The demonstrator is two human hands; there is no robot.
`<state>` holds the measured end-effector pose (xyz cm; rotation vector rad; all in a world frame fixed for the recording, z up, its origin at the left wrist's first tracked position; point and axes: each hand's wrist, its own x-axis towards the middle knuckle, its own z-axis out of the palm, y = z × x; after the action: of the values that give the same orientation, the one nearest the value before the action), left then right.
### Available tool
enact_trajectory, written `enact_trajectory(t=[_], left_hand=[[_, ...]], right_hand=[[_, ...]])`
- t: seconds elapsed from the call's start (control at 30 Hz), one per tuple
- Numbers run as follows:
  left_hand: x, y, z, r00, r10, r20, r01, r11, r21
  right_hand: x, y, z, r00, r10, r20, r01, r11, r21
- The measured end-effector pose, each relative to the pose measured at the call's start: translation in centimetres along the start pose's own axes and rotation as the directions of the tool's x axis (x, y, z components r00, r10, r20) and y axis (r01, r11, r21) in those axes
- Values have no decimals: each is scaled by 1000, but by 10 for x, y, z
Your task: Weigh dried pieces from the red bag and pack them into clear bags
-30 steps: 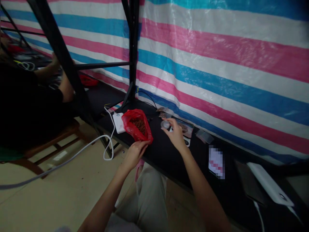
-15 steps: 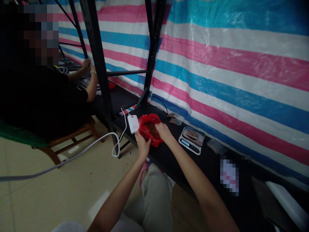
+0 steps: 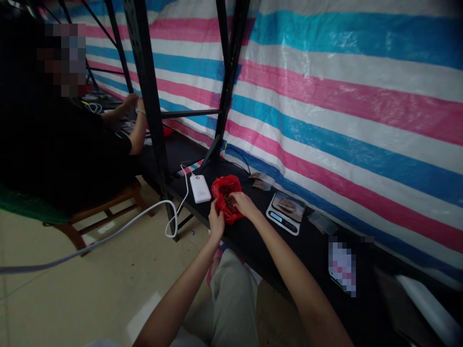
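Note:
A red plastic bag (image 3: pixel 224 189) holding small dark brown pieces sits open on the black table (image 3: pixel 253 231). My left hand (image 3: pixel 216 222) grips the bag's near edge. My right hand (image 3: pixel 243 203) reaches into the bag's mouth, fingers bent among the pieces; whether it holds any I cannot tell. To the right of the bag lies a small digital scale (image 3: pixel 285 212) with a clear packet of brown pieces on its platform.
A white power bank (image 3: pixel 200 188) with a long white cable (image 3: pixel 119 231) lies left of the bag. Small clear packets (image 3: pixel 261 181) lie near the striped tarp wall (image 3: pixel 325 111). Black rack posts (image 3: pixel 146 96) stand at the table. A person in black sits left on a wooden chair (image 3: pixel 97 217).
My right hand has moved from a small clear container near the scale into the red bag. The view has shifted back and to the left, showing the seated person.

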<state>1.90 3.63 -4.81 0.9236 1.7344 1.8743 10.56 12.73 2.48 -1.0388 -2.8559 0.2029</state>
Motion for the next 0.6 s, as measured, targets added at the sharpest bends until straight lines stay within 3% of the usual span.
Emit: enact_trajectory(t=[0.2,0.4,0.6], left_hand=[[2,7,10,993,-39,-112,30,997,-75],[-1,-5,25,964,-132,-229,80,971,-226],[-5,-9,34,945,-159,-286,92,968,-233]], right_hand=[[-4,5,6,998,-13,-58,23,982,187],[2,14,13,998,34,-44,-12,906,423],[4,12,16,999,22,-49,1,906,424]])
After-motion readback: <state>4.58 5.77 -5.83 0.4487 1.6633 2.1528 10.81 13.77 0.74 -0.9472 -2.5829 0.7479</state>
